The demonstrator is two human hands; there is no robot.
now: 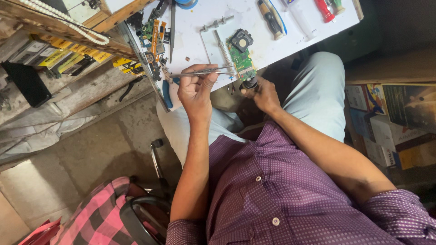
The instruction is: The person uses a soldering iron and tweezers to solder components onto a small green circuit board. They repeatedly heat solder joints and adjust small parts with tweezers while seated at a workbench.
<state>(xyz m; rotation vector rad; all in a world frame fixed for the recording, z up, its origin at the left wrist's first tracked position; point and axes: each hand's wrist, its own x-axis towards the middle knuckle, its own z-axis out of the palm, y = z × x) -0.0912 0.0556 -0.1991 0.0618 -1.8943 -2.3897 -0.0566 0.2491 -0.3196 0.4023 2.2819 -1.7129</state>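
1. Left of the circuit board [241, 61], wooden shelving [68, 31] is seen, stocked with yellow-labelled packs [59, 54]; a string of white beads [63, 22] is draped over its top edge.
2. Nearer the board, still to its left, a cluster of small boards and orange flex strips [154, 34] is strewn along the edge of the white work surface [195, 27].
3. The left hand [196, 90] is closed in a pinch on metal tweezers [204, 71], held flat with the tips directed at the board's lower left edge. Whether anything is caught in the tips cannot be told.
4. The green circuit board lies near the front edge of the work surface, a black square module [240, 41] at its far end. It is judged light, stiff and fragile — best taken by its bare edges, not by the mounted parts.
5. Just below the board, the right hand [262, 93] is wrapped about a dark cylindrical tool [250, 83], its end close to the board's near edge. Contact cannot be confirmed.
6. Beside the board's left edge a thin threaded rod [222, 47] lies on the surface — a likely obstruction to the tweezers.
7. Right of the board, a black-and-yellow screwdriver [270, 18] and red-handled tools [324, 9] are noted, well apart from both hands.
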